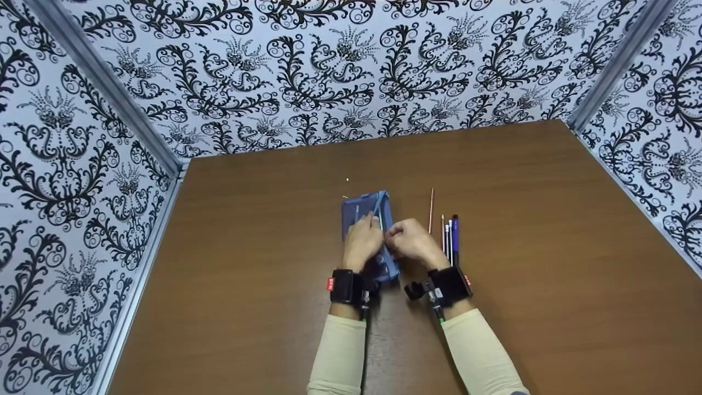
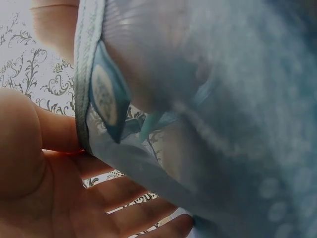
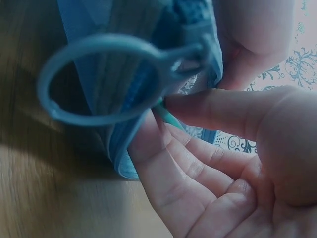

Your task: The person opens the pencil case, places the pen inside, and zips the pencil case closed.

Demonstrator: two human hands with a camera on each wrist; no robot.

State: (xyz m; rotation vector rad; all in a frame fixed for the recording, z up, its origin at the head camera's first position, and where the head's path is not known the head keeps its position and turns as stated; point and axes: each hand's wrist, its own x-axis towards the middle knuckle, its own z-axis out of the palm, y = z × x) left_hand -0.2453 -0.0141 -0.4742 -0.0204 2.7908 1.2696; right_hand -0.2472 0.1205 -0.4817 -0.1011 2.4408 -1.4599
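Note:
A blue zippered pencil case [image 1: 351, 216] with see-through mesh sides lies at the middle of the table. My left hand [image 1: 363, 241] holds its edge; in the left wrist view the thumb is on the near side of the mesh [image 2: 237, 148] and the other fingers are behind it. At the case's right side, my right hand [image 1: 414, 241] pinches a slim green stick [image 3: 170, 116] at the opening, its kind unclear because fingers cover most of it. A pale blue ring pull [image 3: 94, 120] hangs near those fingers. Inside, further contents are blurred.
Right of my right hand lies a reddish pencil [image 1: 431, 211]. Beside it are another pencil [image 1: 443, 227], white-tipped slim sticks [image 1: 447, 236] and a blue-purple pen or marker [image 1: 455, 227], partly behind my wrist. Patterned walls [image 1: 351, 71] border the brown table [image 1: 247, 247].

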